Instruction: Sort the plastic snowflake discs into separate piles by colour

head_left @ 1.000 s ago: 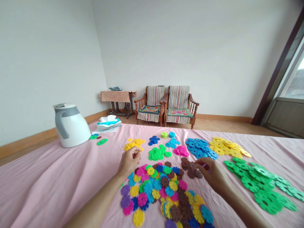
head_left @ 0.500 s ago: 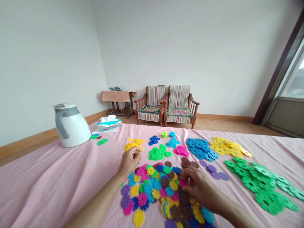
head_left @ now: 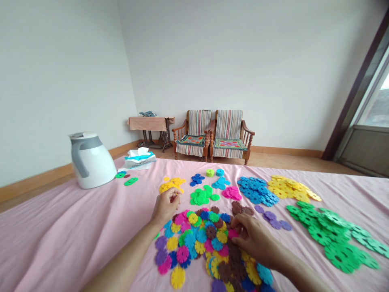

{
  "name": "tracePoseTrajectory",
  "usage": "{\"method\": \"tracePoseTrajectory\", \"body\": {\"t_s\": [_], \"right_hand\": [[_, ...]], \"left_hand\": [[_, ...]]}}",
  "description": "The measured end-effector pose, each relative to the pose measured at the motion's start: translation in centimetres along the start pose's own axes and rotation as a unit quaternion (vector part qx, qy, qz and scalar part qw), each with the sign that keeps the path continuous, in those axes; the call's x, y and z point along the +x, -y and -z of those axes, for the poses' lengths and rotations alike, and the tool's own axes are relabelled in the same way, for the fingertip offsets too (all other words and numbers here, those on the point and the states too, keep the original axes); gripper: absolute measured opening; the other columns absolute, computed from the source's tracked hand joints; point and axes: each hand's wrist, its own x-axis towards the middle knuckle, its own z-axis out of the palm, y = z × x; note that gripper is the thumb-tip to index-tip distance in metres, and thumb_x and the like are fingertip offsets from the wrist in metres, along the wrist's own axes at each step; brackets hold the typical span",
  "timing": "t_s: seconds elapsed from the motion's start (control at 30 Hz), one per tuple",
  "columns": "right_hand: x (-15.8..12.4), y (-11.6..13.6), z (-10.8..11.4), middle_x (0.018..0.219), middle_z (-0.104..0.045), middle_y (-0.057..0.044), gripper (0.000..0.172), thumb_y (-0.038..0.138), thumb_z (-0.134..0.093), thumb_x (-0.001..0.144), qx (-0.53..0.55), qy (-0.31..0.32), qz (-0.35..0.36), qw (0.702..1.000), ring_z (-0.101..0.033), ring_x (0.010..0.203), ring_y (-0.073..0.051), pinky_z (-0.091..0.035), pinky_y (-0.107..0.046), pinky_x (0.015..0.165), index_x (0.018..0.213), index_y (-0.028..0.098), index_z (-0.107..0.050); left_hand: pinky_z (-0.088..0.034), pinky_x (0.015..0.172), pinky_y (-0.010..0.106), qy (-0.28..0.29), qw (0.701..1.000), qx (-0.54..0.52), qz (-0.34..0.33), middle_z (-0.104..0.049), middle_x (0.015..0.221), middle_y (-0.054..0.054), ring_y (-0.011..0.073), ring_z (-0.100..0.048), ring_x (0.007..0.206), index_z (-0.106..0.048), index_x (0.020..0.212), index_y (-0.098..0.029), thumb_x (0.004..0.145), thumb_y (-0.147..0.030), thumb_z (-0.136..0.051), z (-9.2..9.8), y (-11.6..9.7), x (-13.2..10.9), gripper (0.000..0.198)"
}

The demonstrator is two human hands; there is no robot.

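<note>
A mixed pile of coloured plastic flower discs [head_left: 209, 247] lies on the pink cloth [head_left: 75, 235] in front of me. My left hand [head_left: 165, 206] rests at the pile's far left edge, fingers curled shut around a small yellow piece near the small yellow heap [head_left: 171, 185]. My right hand [head_left: 253, 239] lies on the pile's right side, fingertips pinching at a pink disc [head_left: 233, 233] among brown ones. Sorted heaps sit beyond: bright green [head_left: 202, 196], pink [head_left: 231, 192], blue [head_left: 257, 190], yellow [head_left: 293, 188], purple [head_left: 273, 219], brown [head_left: 240, 209] and large green [head_left: 334, 235].
A white kettle [head_left: 91, 160] stands at the left on the cloth, a tissue box [head_left: 139, 159] behind it. Two wooden armchairs [head_left: 212, 136] and a small table [head_left: 151, 123] stand by the far wall. A door frame is at the right.
My right hand moved left from the purple and brown discs onto the mixed pile, leaving purple discs uncovered, and now pinches at a pink disc. My left hand stayed put.
</note>
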Motion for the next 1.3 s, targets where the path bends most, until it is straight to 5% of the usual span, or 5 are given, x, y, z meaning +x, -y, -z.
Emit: {"method": "tracePoseTrajectory", "body": {"t_s": [0.4, 0.57, 0.73, 0.93, 1.3], "right_hand": [[0.8, -1.3, -0.3, 0.061, -0.056, 0.005, 0.005, 0.022, -0.054, 0.071, 0.12, -0.012, 0.019, 0.992, -0.054, 0.057, -0.012, -0.037, -0.021, 0.051, 0.069, 0.021, -0.049], [3.7, -3.3, 0.1, 0.058, -0.058, 0.004, 0.01, 0.027, -0.047, 0.081, 0.097, -0.076, -0.027, 0.992, -0.057, 0.05, -0.012, -0.04, -0.023, 0.049, 0.073, 0.021, -0.049], [8.0, -3.8, 0.1, 0.066, -0.062, 0.002, 0.012, 0.025, -0.059, 0.082, -0.006, -0.121, -0.07, 0.99, -0.061, 0.064, -0.015, -0.046, -0.027, 0.06, 0.073, 0.017, -0.058], [10.7, -3.4, -0.5, 0.109, -0.062, -0.005, 0.025, 0.033, -0.055, 0.091, -0.086, -0.105, -0.082, 0.987, -0.062, 0.089, -0.017, -0.052, -0.036, 0.077, 0.109, 0.017, -0.058], [10.5, -0.4, -2.9, 0.113, -0.061, -0.006, 0.026, 0.032, -0.056, 0.091, -0.163, -0.015, 0.007, 0.986, -0.061, 0.094, -0.019, -0.051, -0.04, 0.081, 0.112, 0.017, -0.057]], "left_hand": [[-0.041, 0.042, 0.02, -0.012, 1.0, -0.006, 0.016, -0.057, 0.053, -0.005, 0.0107, -0.053, 0.039, -0.06, 0.078, -0.017, 0.072, -0.028, -0.054, -0.2, 0.4, 0.1, 0.014], [-0.042, 0.042, 0.02, -0.003, 1.0, -0.007, 0.016, -0.057, 0.052, -0.005, 0.0104, -0.053, 0.039, -0.059, 0.078, -0.017, 0.072, -0.027, -0.054, -0.1, -0.4, -0.1, 0.013], [-0.042, 0.042, 0.019, 0.004, 1.0, -0.006, 0.018, -0.057, 0.053, -0.004, 0.0103, -0.053, 0.039, -0.059, 0.078, -0.017, 0.073, -0.026, -0.053, -0.2, -0.4, -0.2, 0.012], [-0.041, 0.041, 0.019, 0.008, 1.0, 0.011, 0.011, -0.058, 0.053, -0.004, 0.01, -0.053, 0.039, -0.057, 0.077, -0.017, 0.076, -0.027, -0.051, -0.3, -0.1, -0.3, 0.012], [-0.043, 0.046, 0.02, 0.015, 1.0, 0.025, -0.006, -0.059, 0.056, -0.004, 0.0105, -0.056, 0.043, -0.059, 0.078, -0.018, 0.076, -0.022, -0.051, -0.4, -0.2, -0.4, 0.01]]}}
